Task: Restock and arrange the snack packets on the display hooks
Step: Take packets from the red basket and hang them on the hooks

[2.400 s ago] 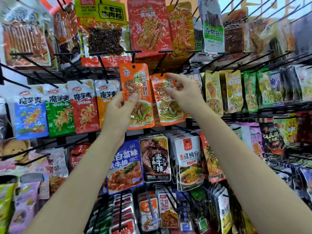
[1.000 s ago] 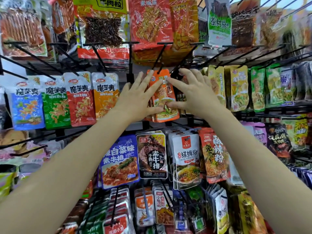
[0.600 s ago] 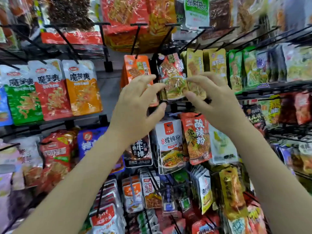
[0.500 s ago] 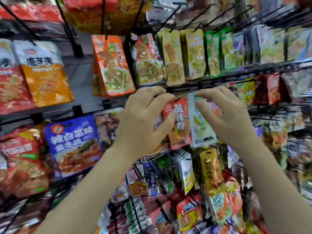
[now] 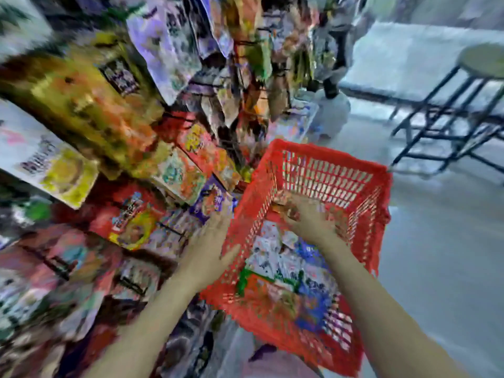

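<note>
The picture is smeared by motion. A red mesh basket (image 5: 327, 170) sits low on the right and holds several snack packets (image 5: 283, 266) in white, blue, green and orange. My left hand (image 5: 210, 246) lies against the outside of the basket's left wall, its fingers fairly straight and the thumb spread over the mesh. My right hand (image 5: 311, 221) reaches down inside the basket near its far end, with its fingertips on a brownish-orange packet (image 5: 283, 204). The blur hides whether it grips that packet. The display rack of hanging packets (image 5: 174, 175) fills the left side.
A metal stool with a round seat (image 5: 482, 60) and dark legs stands at the far right on the pale floor (image 5: 441, 241). The rack's lower hooks and packets crowd close to the basket's left wall.
My view has swung down and right, from the hanging packets to the red basket. Both hands left the hooks and dropped: the left to the basket's wall, the right into the basket.
</note>
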`<state>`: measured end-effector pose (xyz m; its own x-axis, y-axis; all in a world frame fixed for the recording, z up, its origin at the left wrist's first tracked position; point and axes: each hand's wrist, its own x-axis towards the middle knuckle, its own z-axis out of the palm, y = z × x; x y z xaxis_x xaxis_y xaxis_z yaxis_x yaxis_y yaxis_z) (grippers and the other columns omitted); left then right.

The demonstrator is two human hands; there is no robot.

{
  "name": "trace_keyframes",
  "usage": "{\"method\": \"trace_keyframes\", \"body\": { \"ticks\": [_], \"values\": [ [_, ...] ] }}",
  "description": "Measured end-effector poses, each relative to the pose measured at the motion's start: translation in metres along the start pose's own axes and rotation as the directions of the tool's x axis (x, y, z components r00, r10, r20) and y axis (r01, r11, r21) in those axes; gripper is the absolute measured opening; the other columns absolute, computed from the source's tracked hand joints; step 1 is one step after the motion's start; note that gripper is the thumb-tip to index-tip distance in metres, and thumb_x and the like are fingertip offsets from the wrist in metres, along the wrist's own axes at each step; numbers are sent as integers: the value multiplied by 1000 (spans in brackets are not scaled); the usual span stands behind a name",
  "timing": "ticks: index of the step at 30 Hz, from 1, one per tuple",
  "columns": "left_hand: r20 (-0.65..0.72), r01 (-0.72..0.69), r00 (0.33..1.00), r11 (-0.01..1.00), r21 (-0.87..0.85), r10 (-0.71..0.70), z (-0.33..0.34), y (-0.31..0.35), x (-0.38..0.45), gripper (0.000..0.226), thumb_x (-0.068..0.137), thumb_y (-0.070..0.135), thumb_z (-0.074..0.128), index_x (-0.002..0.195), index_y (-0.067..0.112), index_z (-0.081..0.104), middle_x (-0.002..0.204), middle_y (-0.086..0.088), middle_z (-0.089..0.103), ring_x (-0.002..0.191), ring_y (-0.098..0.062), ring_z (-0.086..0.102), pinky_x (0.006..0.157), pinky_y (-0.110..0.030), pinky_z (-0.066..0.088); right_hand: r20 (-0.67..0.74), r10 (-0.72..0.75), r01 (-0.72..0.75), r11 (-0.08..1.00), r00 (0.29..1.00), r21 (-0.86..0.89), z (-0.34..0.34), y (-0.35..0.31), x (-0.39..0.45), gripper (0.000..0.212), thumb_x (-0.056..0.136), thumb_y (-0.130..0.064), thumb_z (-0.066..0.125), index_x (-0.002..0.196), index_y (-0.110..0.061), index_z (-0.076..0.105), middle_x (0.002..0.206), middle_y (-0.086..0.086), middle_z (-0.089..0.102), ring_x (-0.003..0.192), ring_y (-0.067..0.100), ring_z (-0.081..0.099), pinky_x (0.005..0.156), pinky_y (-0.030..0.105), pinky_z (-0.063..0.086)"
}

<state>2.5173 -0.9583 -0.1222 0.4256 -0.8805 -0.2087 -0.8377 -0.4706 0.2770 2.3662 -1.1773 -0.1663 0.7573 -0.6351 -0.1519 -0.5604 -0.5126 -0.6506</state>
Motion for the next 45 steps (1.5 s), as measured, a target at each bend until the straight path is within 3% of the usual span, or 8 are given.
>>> {"method": "trace_keyframes", "body": {
  "ticks": [7,14,19,22,31,36,40,45],
  "values": [
    [-23,1,1000,998,-68,-3,51,-4,-9,82,102,53,43,162,25,-6,170,8,-13,156,-24,17,119,-49,32,276,220,-218,975,936,-41,92,40,8,58,96,-41,64,140,-6,48,135,20,51,124,38,50,98,49,47],
    [-10,-20,1000,994,-104,19,50,-8,-10,82,102,55,37,159,32,-18,166,17,-24,156,-20,16,117,-52,34,177,357,-353,934,917,-57,141,63,26,110,83,-52,76,160,-10,9,167,14,12,154,36,5,122,54,20],
    [21,-19,1000,991,-132,22,46,-12,-9,81,102,54,41,162,31,-8,166,19,-22,150,-19,30,113,-54,38,259,380,-389,921,888,-21,141,61,44,125,75,-52,84,160,-8,3,164,16,20,152,38,17,121,47,26],
    [-5,-37,999,991,-129,36,47,-14,-9,79,98,58,34,162,33,-7,168,18,-16,154,-12,17,117,-53,33,423,379,-493,846,823,202,142,54,39,116,81,-31,84,159,-5,3,163,15,24,145,38,33,95,23,51],
    [24,4,1000,994,-105,-2,46,-11,-10,77,101,56,33,162,32,-8,166,20,-20,156,-13,12,119,-51,29,569,240,-369,922,787,121,153,47,23,87,81,-29,84,152,-11,38,154,8,43,138,29,45,86,27,41],
    [66,34,997,995,-92,-28,41,-7,-10,78,100,58,32,162,32,-8,167,19,-21,157,-14,6,122,-50,25,535,163,-371,875,829,309,125,37,15,34,77,-18,88,76,-14,54,77,-2,53,77,19,53,65,32,40],
    [96,106,991,985,-139,-93,33,2,-9,80,100,59,43,163,31,3,169,17,-10,156,-10,-6,125,-48,11,429,70,-270,864,901,425,76,13,2,33,79,-21,86,93,0,65,101,25,65,98,41,62,88,55,50],
    [35,163,986,914,-372,-162,-2,29,0,85,88,60,65,159,32,27,158,16,30,148,-5,20,120,-34,22,298,-10,-188,755,955,628,4,-23,-13,31,83,-16,81,107,-3,66,107,15,71,85,22,69,75,39,55]
  ]
}}
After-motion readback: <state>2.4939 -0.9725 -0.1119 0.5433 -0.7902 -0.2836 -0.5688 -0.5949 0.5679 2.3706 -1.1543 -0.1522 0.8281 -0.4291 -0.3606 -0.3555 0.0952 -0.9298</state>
